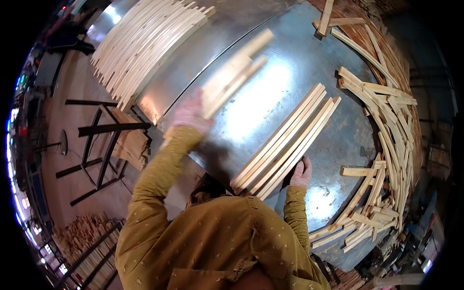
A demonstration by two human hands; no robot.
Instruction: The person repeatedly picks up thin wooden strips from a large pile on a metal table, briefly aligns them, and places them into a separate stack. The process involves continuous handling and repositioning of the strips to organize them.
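Note:
Several pale wooden strips [232, 79], blurred by motion, are gripped in my left hand [191, 113]. They stick out over the metal tabletop [314, 58], pointing away and to the right. My right hand [302, 175] is low on the tabletop, just right of another loose bundle of wooden strips [290, 137]. Its fingers point forward and look slightly apart, with nothing visible in them. Whether it touches the outermost strip I cannot tell. That bundle lies slanted in front of my body, with a narrow gap along its middle.
A wide layer of wooden strips [150, 38] lies side by side at the far left. Jumbled strips [394, 125] line the table's right side. Left of the table stands a dark metal frame [104, 145] near stacked boards [130, 142]. More cut wood [87, 237] is stacked lower left.

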